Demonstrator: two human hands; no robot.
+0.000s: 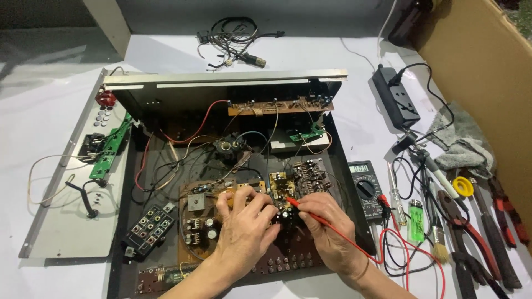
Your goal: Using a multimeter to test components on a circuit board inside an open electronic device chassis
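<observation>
A: Gripping a red probe (292, 202) between right-hand (326, 226) fingers, tip down on the small board (284, 191) in the open chassis (233, 166). Red lead (354, 243) trailing right from under the palm, off toward the meter (366, 188).

B: And the left hand (244, 227)?

A: Curled over the near brown board (205, 221), fingertips pressed beside the probe tip. Closed on anything or not: cannot tell, fingers hiding whatever sits beneath.

B: Left of the hands?

A: Black jack panel (148, 228) lying tilted by the chassis wall. Farther left, grey front plate (72, 210) flat on the table, green strip board (111, 149) on it.

B: Right side?

A: Green lighter (416, 220) and brush (439, 246) just beside the meter. Pliers (460, 221) and more handled tools well right, near the cardboard wall (487, 72).

B: Farther back?

A: Tangled red, white and black wires (188, 138) across the chassis middle. Long brown board (280, 106) standing along the far wall, small green board (305, 134) below it. Black power strip (396, 102) far right, grey rag (465, 138) next to it. Loose cable bundle (233, 39) farthest away on the white table (360, 127).
</observation>
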